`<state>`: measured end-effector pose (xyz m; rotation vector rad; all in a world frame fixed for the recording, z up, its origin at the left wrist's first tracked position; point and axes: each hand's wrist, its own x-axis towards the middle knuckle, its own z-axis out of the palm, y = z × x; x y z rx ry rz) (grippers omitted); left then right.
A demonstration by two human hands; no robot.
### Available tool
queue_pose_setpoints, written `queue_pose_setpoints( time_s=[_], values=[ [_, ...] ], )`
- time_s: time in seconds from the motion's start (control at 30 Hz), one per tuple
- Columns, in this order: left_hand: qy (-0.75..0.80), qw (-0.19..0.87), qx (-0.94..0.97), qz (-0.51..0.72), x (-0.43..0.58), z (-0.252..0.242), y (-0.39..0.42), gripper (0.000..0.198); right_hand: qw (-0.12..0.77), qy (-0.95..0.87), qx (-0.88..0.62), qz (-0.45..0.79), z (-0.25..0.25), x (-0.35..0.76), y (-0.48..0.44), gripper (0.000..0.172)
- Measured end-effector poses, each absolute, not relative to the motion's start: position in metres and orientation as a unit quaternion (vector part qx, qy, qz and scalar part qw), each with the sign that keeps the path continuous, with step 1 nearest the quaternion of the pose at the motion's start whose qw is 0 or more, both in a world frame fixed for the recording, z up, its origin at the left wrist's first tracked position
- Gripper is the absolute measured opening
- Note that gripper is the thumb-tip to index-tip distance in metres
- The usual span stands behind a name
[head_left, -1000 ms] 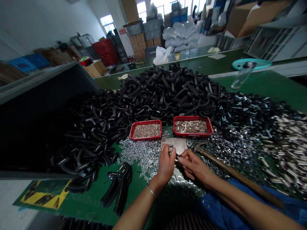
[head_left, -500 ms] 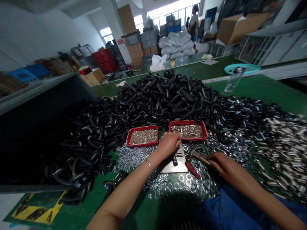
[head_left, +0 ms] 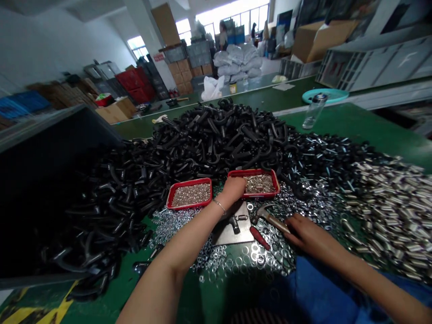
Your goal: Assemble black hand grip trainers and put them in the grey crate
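My left hand reaches over the near left corner of the right red tray, its curled fingertips down among small metal pins. Whether a pin is pinched there is hidden. In my right hand is the wooden handle of a claw hammer, its head lying low over loose rings. Between the hands lies a metal plate bearing a black part and a small spring. A red-handled tool rests at the plate's right edge.
Another red tray holds tiny metal pieces. Behind rises a heap of black curved parts, beside a large dark bin. Metal rings spread in front. Silvery cylinders pile at right, with a clear bottle farther back.
My left hand has moved forward from above the plate to the right tray's pins. My right hand keeps its grip on the hammer. The whole view has shifted slightly.
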<state>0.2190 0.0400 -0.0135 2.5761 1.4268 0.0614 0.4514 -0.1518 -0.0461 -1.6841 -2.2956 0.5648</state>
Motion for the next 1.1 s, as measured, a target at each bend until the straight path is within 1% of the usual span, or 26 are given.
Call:
queue_pose_setpoints(
  time_s=[0.1,0.17,0.33,0.43,0.53,0.6,0.67,0.73,0.87,0.97,1.03,1.1],
  values=[
    [0.508,0.093,0.854,0.066,0.215,-0.011,0.034,0.016,0.117,-0.780,-0.570,0.232,-0.042,0.450,-0.147,0.024],
    [0.523,0.099,0.839,0.109,0.215,-0.009,0.032,0.019,0.118,-0.761,-0.571,0.284,-0.040,0.450,-0.144,0.027],
    [0.503,0.219,0.775,0.313,0.199,-0.010,0.014,0.009,0.108,-0.688,-0.583,0.418,-0.035,0.452,-0.132,0.035],
    [0.479,0.242,0.763,0.359,0.165,-0.015,-0.014,0.012,0.117,-0.677,-0.588,0.427,-0.025,0.454,-0.133,0.037],
    [0.496,0.280,0.744,0.349,0.126,-0.022,-0.047,0.017,0.177,-0.661,-0.599,0.416,-0.014,0.450,-0.145,0.035],
    [0.518,0.324,0.715,0.339,0.112,-0.025,-0.065,0.012,0.220,-0.614,-0.595,0.470,-0.009,0.443,-0.154,0.043],
    [0.528,0.338,0.705,0.331,0.110,-0.028,-0.075,0.007,0.238,-0.559,-0.584,0.538,-0.008,0.430,-0.158,0.050],
    [0.527,0.318,0.722,0.316,0.117,-0.031,-0.077,0.010,0.249,-0.529,-0.578,0.569,-0.009,0.416,-0.157,0.051],
    [0.545,0.255,0.752,0.269,0.134,-0.039,-0.073,0.015,0.298,-0.500,-0.556,0.594,-0.011,0.393,-0.149,0.047],
    [0.556,0.204,0.776,0.219,0.137,-0.042,-0.070,0.017,0.312,-0.494,-0.546,0.601,-0.011,0.389,-0.148,0.046],
    [0.523,0.153,0.819,0.183,0.136,-0.041,-0.068,0.017,0.310,-0.490,-0.547,0.604,-0.011,0.390,-0.148,0.045],
    [0.457,0.104,0.871,0.147,0.136,-0.038,-0.066,0.016,0.316,-0.453,-0.538,0.637,-0.010,0.393,-0.147,0.040]
  ],
)
